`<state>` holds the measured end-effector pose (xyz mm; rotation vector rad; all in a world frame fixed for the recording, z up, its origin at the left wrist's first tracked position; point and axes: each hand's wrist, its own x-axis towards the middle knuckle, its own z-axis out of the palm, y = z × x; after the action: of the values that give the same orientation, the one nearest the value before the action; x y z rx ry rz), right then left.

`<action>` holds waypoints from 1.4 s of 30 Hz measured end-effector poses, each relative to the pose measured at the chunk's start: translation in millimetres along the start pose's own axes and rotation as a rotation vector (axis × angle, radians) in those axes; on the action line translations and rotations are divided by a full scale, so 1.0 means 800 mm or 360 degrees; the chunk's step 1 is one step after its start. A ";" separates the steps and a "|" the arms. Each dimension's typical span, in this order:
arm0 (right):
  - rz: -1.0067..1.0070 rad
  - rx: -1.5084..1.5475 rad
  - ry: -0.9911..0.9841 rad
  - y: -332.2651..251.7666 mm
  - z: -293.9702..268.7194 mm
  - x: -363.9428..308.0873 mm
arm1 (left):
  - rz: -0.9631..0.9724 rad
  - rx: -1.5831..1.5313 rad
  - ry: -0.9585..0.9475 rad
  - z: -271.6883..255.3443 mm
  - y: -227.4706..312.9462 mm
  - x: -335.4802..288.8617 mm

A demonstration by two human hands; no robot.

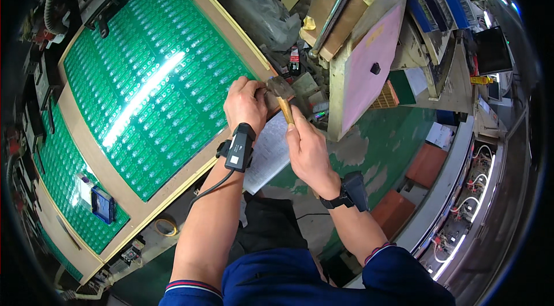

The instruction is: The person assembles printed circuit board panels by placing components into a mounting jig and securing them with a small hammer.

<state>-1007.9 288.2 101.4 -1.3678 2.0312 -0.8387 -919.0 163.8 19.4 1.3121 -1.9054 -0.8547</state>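
Note:
My right hand (311,153) is wrapped round the wooden handle of a hammer (285,109). The hammer's dark metal head lies over the near right corner of a wooden frame, right beside the fingers of my left hand (246,103). Those left fingers are curled together at that corner; what they pinch, if anything, is hidden. Under and left of this hand stretches a large green sheet (156,81) with rows of a repeated pale pattern, bordered by the light wooden frame (199,8). Dark devices with cables are strapped to both my wrists.
A blue-rimmed box (103,206) sits on a second green sheet at the left. Black clamps (92,3) line the far left. A grey plastic bag (262,11), a small red-and-black bottle (295,59) and clutter lie beyond the corner. A pink-faced panel (372,69) rises to the right.

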 end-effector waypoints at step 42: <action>-0.0034 -0.0243 -0.0044 0.014 0.016 0.008 | 0.0092 0.0720 -0.0201 -0.052 -0.006 -0.014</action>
<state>-1007.7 282.7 84.1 -1.4776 2.0989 -0.6819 -879.7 166.8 37.1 1.4774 -2.3172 -0.5010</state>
